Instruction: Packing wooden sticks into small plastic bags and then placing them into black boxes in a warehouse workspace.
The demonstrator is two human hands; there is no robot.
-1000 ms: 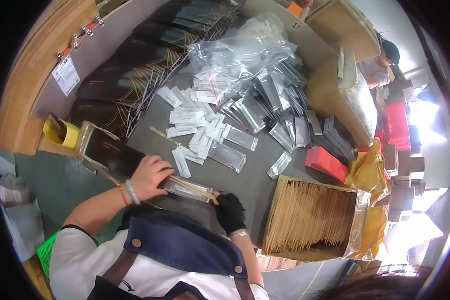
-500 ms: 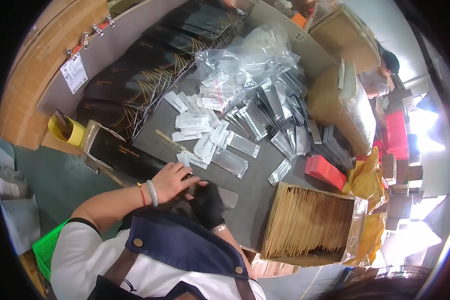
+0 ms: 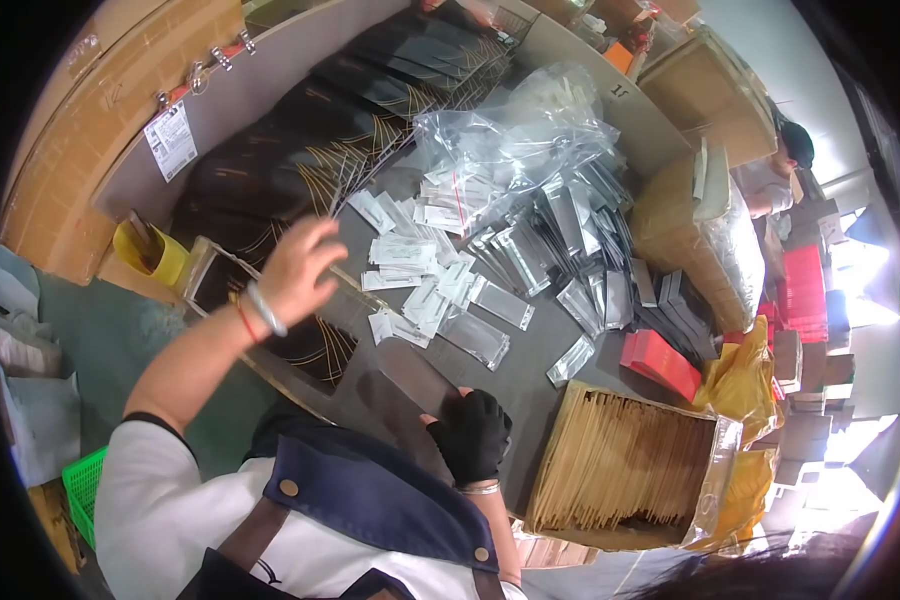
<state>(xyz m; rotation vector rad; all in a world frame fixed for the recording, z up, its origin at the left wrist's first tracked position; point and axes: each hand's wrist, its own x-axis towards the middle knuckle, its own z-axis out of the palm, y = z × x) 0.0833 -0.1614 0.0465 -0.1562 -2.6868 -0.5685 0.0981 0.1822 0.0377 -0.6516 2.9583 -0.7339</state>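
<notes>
My left hand [image 3: 305,270] is raised over the left side of the table, its fingers apart and nothing held in them. Below it lies a black printed bag [image 3: 322,352] with gold lines, partly hidden by the wrist and forearm. My right hand [image 3: 470,437], in a black fingerless glove, closes on the near end of a long, flat, grey-brown packet [image 3: 410,372] at the front of the table. Just beyond that packet lie several small white paper packets [image 3: 402,255] and clear-wrapped flat packets [image 3: 473,335].
Stacked black bags [image 3: 260,165] line the far left. A clear plastic bag [image 3: 520,125] covers part of the packet pile. On the right stand a carton of thin wooden-coloured pieces [image 3: 620,460], a red box [image 3: 660,362] and cardboard boxes [image 3: 685,225]. A yellow container [image 3: 165,252] hangs left.
My left hand has moved away from my right, up and to the left. My right hand has shifted right, and the grey-brown packet now shows at more length. The whole view has shifted slightly.
</notes>
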